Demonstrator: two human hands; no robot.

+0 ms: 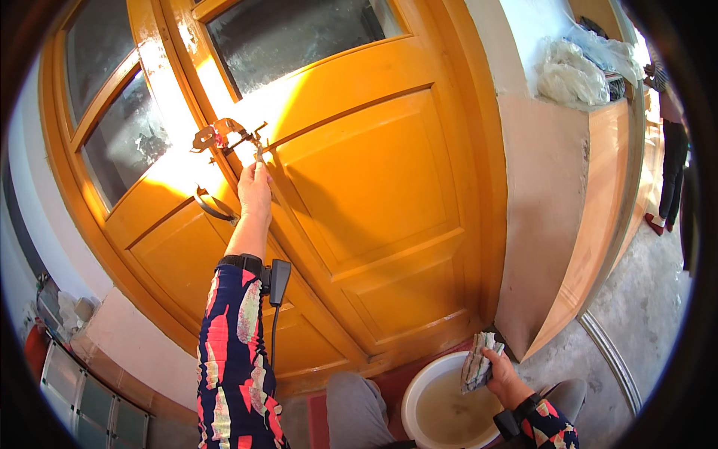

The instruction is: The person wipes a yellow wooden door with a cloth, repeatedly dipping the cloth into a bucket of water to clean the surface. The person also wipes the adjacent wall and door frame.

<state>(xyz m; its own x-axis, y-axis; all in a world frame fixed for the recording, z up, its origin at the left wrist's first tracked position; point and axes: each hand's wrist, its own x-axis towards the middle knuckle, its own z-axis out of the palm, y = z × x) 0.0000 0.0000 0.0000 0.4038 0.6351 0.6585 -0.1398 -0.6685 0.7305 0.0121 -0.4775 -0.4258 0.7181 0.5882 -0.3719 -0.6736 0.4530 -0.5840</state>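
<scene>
My left hand reaches up to the metal door bolt on a glossy orange-yellow wooden double door. Its fingers are pinched at the bolt's right end, on a narrow metal part; glare blurs the detail there. Below the bolt, a dark curved door handle sits to the left of my wrist. Low on the right, my right hand grips a folded striped cloth. The cloth hangs above a white basin of murky, brownish water.
Frosted glass panes fill the door's upper part. A reddish mat lies partly under the basin. Plastic bags rest on a ledge at right. A metal floor track runs nearby, and another person stands at far right.
</scene>
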